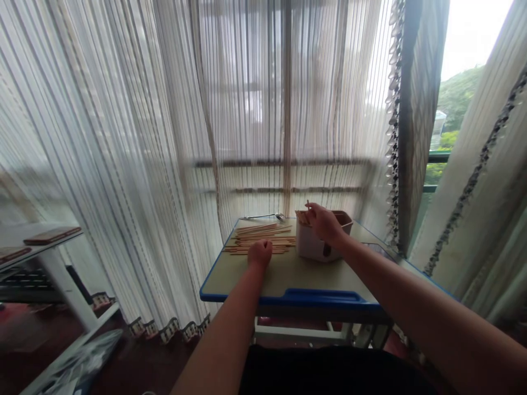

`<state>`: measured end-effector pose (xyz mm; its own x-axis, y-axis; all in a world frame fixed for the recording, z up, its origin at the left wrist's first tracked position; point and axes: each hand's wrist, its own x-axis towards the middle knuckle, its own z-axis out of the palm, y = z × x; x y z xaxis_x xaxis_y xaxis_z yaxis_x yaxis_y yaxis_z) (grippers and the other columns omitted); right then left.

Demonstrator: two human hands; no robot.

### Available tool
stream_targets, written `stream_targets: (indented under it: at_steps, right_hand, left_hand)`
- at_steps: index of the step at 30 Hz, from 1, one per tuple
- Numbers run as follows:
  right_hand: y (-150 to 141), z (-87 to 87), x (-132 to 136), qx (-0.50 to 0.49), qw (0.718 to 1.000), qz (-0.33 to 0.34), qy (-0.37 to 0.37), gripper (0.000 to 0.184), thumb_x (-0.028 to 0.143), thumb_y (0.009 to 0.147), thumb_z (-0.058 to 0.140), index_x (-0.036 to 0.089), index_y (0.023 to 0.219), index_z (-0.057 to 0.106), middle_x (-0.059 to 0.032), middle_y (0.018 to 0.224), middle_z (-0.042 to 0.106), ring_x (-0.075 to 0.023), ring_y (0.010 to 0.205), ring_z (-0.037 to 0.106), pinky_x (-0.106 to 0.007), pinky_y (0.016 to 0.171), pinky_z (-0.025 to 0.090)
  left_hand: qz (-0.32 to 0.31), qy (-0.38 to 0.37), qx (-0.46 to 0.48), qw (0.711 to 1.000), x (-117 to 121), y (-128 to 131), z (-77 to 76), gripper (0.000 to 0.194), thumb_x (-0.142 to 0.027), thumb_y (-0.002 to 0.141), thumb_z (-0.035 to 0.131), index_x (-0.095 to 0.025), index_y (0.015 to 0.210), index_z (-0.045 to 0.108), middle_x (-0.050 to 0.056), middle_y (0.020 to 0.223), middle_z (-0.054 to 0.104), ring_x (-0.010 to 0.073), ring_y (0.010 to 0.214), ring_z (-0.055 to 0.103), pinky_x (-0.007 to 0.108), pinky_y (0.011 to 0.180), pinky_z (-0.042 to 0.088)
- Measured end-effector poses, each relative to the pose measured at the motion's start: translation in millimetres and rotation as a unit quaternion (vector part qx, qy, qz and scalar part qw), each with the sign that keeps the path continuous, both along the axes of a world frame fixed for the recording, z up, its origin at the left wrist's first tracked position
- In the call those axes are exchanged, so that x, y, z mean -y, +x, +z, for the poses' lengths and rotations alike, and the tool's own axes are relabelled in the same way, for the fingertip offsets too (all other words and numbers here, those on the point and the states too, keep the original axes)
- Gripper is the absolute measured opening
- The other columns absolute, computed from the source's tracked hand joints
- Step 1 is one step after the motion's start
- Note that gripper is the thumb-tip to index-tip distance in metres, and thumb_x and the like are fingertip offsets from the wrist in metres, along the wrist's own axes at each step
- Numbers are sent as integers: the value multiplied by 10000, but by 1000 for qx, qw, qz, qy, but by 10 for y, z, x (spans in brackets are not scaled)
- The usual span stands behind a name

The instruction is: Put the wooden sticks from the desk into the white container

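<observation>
- Right hand point(325, 222): I read it at the mouth of the box, thumb and fingers drawn together, apparently pinching a thin stick point(307, 202) whose tip rises above the fingers.
- Left hand point(260, 251): its fingers are curled in like a fist, at the near edge of the loose sticks point(242, 239). From my feed I cannot tell whether a stick is enclosed in it.
- Box point(309, 245): pale, open at the top, with a dark oval slot in the near wall. It stands on the desk to the right of the loose sticks. Further sticks point(301, 218) lean out at its left rim.
- Progress: many sticks lie on the desk, roughly side by side and pointing left to right; the farther ones are slightly skewed. In my judgement the sorting is partway, since the box also contains sticks. I cannot count either group.
- Ladle point(280, 216): lies at the far edge, beyond the loose sticks.
- Desk point(236, 282): pale top, blue edging.
- Surroundings: striped curtains point(255, 109) hang behind; a second table point(53, 240) stands at left.
</observation>
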<state>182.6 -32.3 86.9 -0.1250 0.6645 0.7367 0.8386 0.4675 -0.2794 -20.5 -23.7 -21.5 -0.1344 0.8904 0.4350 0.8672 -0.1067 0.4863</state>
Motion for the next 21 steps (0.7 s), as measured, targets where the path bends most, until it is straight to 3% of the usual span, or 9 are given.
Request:
stream_targets:
  at_steps: [3,5,8,10,12,15,17,21]
  right_hand:
    - [-21,36,9,44,999,4,-19,268,282,826,378,157,871,611,-65,767,626,-162,705,554,-255,649,381]
    - [-23,65,41,59,998,1,-12,271,242,827,360,162,872,614,-68,792,620,-164,713,553,-261,643,389]
    - [-19,57,151,42,995,5,91,335,137,804,330,182,1049,554,-86,1027,556,-177,877,528,-288,729,406]
    - [-22,-39,263,32,986,21,163,370,120,782,351,203,1104,513,-88,1125,485,-193,978,481,-327,804,397]
    - [-32,-235,385,37,983,46,172,347,143,767,391,209,1084,515,-89,1117,476,-208,1016,457,-354,847,386]
    - [-30,-649,522,31,994,70,80,309,166,761,403,201,1042,528,-91,1067,514,-197,989,480,-320,841,392]
    - [1,-896,555,10,997,72,0,252,169,753,405,197,945,565,-75,956,565,-174,862,530,-285,773,413]
    - [103,-1093,509,-5,986,114,-120,160,217,731,447,197,794,593,-9,671,590,-138,622,538,-242,626,407]
  left_hand:
    - [-1,-12,-8,1000,5,-4,4,431,-379,837,275,-180,800,656,69,803,659,153,745,573,235,657,349]
    - [-2,-21,-23,1000,15,3,8,434,-376,840,266,-182,812,653,71,814,655,156,753,570,240,664,352]
    - [-14,-20,-62,998,43,32,14,346,-332,817,325,-198,881,637,65,866,641,163,806,557,255,711,355]
    - [-33,-10,-98,995,69,63,17,274,-275,773,401,-211,920,623,60,916,625,176,879,532,277,778,344]
    - [-44,-8,-132,990,98,97,18,238,-225,731,449,-206,889,625,68,946,604,197,937,501,309,826,328]
    - [-29,-6,-159,987,134,149,12,215,-202,711,463,-175,861,615,105,986,562,234,980,469,355,843,322]
    - [-11,-6,-167,986,146,185,2,241,-209,718,457,-157,908,595,132,1014,538,252,998,456,382,849,319]
    - [1,-17,-181,983,141,238,-26,253,-242,742,442,-145,926,586,147,1002,540,260,991,460,403,849,321]
